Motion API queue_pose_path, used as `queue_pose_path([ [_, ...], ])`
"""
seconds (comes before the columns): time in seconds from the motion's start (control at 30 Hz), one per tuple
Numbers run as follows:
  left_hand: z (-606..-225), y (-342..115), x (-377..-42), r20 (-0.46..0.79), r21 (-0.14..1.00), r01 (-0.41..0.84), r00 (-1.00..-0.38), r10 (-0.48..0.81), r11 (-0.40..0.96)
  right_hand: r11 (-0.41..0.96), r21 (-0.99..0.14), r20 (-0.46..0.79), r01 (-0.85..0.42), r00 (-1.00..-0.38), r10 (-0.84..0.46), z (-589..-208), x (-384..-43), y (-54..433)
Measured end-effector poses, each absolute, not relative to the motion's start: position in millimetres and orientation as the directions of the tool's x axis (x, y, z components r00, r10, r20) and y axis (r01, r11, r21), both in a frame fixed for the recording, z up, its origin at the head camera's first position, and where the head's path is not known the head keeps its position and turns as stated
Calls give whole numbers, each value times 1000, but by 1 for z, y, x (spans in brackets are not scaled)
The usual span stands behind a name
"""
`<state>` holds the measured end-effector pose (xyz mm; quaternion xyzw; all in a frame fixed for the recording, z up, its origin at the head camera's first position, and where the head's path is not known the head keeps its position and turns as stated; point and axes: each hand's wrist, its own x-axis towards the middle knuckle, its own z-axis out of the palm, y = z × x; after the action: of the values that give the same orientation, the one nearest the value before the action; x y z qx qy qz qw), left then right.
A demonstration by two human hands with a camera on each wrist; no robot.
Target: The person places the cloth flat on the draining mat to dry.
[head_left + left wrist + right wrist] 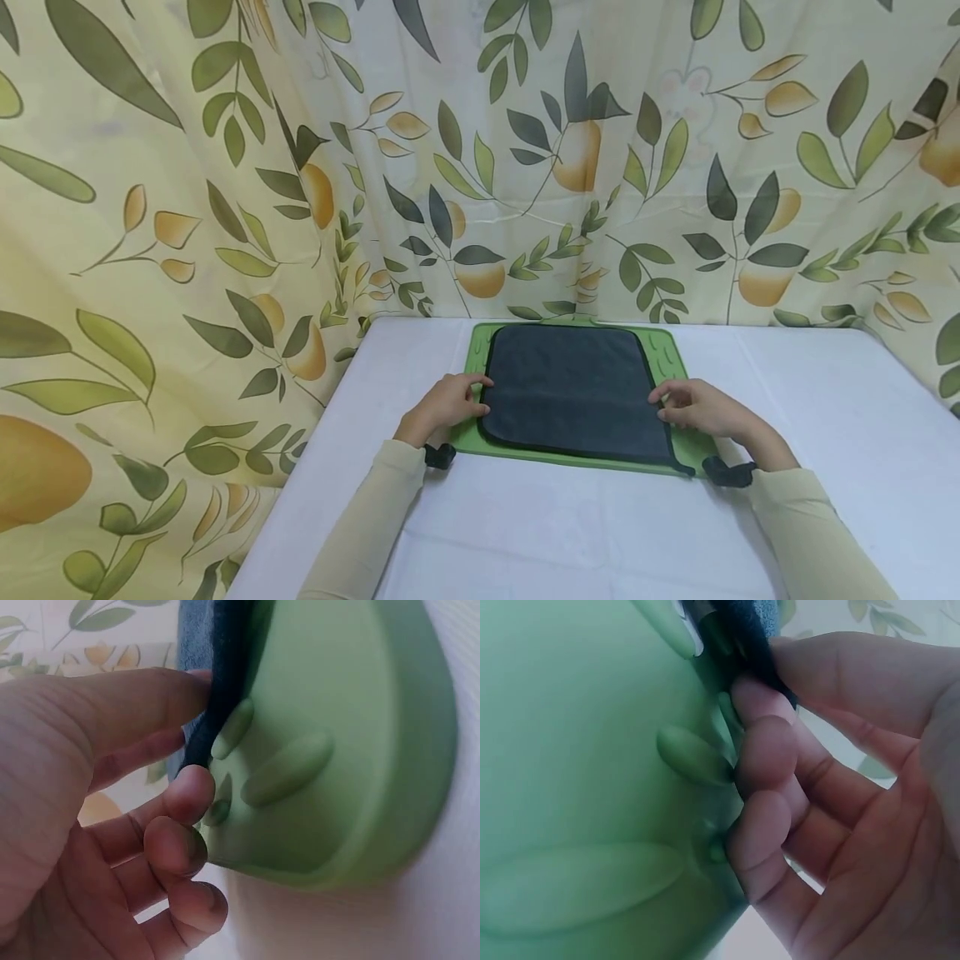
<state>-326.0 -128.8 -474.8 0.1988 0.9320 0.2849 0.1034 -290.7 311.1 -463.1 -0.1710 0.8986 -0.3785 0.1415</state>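
A dark navy cloth [573, 387] with a black bound edge lies spread over a green tray-like mat [663, 354] that has raised oval bumps. At the cloth's left edge, my left hand [448, 402] pinches the border between thumb and fingers; the left wrist view shows the cloth [196, 645] lifted a little off the mat there. My right hand [701, 408] pinches the opposite edge, and its other fingers curl beside the bumps in the right wrist view. A short dark strip [684, 469] trails from the cloth's near right corner.
The mat rests on a table with a white cover [540, 533]. A curtain [525, 208] printed with leaves and oranges hangs behind and to the left. Both wrists wear black bands [729, 472].
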Motion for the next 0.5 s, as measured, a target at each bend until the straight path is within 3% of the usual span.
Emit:
queue_pose_path([
  [0.3,-476,-129,-328,-130,562,273,-903,409,781,735,-645,-135,-211,-915,-381,-458,-287,306],
  [0.5,-476,-128,-327,-137,561,264,-905,402,785,724,-651,-126,-229,-908,-400,-460,-286,308],
])
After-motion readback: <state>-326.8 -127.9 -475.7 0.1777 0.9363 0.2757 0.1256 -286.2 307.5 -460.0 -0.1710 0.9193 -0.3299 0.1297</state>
